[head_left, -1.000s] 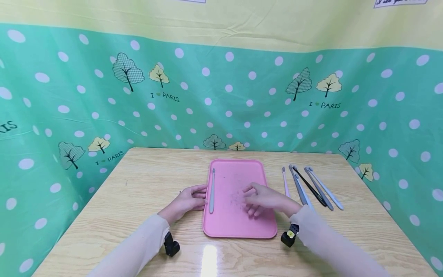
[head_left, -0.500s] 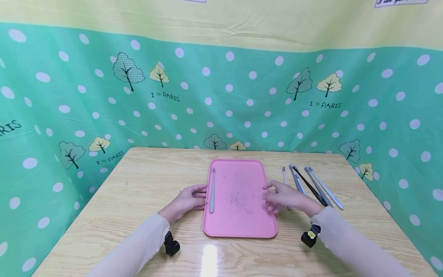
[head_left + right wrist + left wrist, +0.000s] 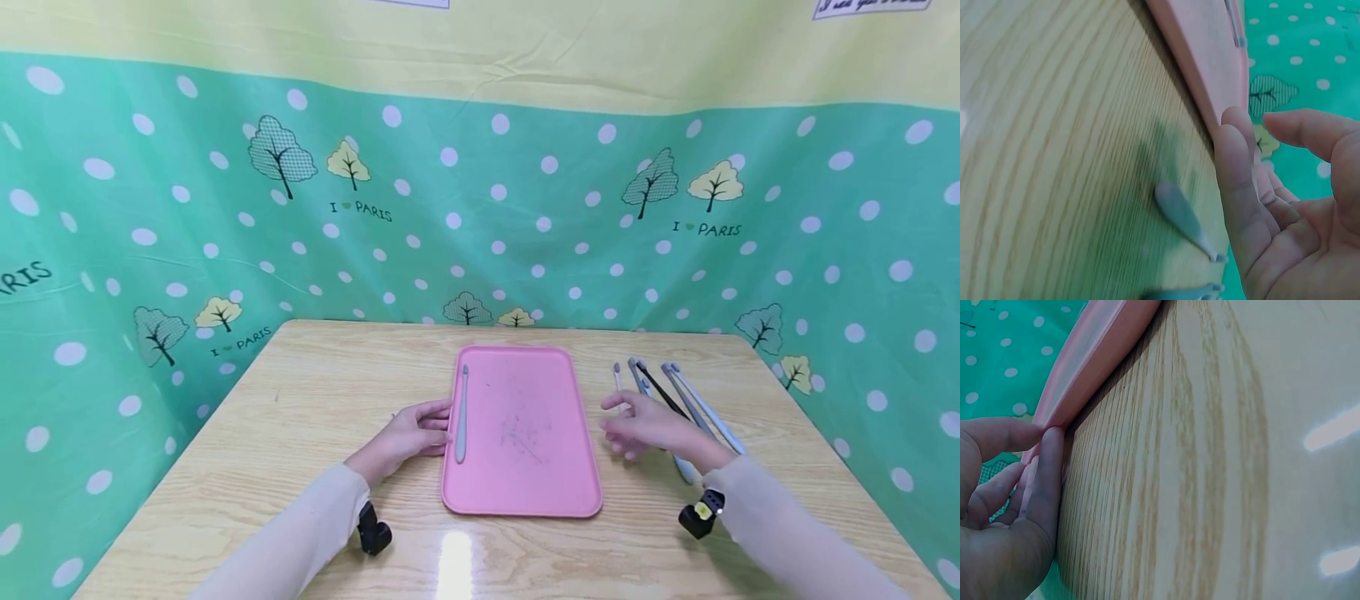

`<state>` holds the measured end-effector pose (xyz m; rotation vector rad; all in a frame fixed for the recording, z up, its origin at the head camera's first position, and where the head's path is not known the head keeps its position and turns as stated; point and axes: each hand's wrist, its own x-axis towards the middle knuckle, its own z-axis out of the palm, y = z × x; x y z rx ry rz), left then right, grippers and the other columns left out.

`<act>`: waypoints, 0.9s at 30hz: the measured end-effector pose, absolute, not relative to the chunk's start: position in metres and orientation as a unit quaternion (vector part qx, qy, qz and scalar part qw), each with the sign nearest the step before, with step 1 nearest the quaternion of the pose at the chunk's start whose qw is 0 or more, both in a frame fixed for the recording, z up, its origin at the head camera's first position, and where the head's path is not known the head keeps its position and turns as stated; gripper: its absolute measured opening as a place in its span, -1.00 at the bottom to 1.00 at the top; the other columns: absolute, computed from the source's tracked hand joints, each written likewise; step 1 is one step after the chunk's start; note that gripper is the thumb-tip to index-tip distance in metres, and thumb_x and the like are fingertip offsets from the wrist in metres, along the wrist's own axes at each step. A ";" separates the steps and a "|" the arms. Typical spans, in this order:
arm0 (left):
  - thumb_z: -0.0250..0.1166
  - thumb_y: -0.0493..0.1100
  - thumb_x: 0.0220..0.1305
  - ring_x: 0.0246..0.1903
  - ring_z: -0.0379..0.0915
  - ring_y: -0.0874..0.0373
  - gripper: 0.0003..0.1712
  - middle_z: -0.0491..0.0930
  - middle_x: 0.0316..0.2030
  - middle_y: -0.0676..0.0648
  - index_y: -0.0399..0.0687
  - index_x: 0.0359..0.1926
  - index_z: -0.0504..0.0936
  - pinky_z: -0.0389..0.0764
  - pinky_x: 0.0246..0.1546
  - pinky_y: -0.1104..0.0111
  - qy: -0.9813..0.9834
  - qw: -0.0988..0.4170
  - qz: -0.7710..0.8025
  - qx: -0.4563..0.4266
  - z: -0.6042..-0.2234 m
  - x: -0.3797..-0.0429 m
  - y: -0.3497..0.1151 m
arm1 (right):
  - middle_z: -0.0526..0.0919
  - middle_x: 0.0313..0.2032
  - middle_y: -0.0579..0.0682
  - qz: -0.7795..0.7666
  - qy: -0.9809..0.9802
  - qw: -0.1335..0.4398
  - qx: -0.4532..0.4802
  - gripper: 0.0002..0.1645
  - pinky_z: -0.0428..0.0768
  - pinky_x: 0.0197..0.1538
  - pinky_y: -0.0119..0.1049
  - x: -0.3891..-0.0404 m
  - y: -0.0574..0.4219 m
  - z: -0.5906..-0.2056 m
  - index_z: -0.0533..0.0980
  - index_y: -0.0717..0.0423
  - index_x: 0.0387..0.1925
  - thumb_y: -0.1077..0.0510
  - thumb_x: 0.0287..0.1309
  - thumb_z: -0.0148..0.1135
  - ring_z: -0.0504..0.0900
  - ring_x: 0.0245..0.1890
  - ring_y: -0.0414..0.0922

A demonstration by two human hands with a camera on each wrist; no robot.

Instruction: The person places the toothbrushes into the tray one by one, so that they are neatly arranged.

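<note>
A pink tray (image 3: 525, 492) lies on the wooden table, and a grey toothbrush (image 3: 461, 425) rests along its left side. My left hand (image 3: 411, 431) is at the tray's left edge; in the left wrist view its thumb and index fingertip meet at the rim and pinch it. Right of the tray, my right hand (image 3: 648, 427) hovers with fingers spread and holds nothing. Beneath it lies a pale purple toothbrush (image 3: 617, 379), its handle hidden by the hand in the head view. The right wrist view shows a toothbrush handle (image 3: 1179, 212) on the table below the fingers.
More toothbrushes lie right of the hand: a black one (image 3: 663, 390), a grey one (image 3: 688, 400) and a light blue one (image 3: 712, 414), among others partly covered by the forearm. A green dotted curtain (image 3: 480, 208) hangs behind the table (image 3: 330, 367).
My right hand has moved right, from above the tray to beyond its right edge over the pale purple toothbrush. The left hand, tray and grey toothbrush have stayed in place.
</note>
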<state>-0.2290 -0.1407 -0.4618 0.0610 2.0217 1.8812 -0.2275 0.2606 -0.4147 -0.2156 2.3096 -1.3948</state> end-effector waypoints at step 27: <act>0.30 -0.48 0.24 0.04 0.54 -0.02 -0.25 0.42 0.23 -0.29 -0.28 0.44 0.30 0.72 0.01 0.20 0.714 0.188 0.674 0.028 -0.463 -0.230 -0.141 | 0.59 -0.48 0.13 -0.441 0.885 0.148 0.015 -0.39 0.75 -0.52 -0.24 -0.221 0.283 -0.435 0.28 0.43 0.22 0.23 0.27 0.29 0.62 -0.58 -0.10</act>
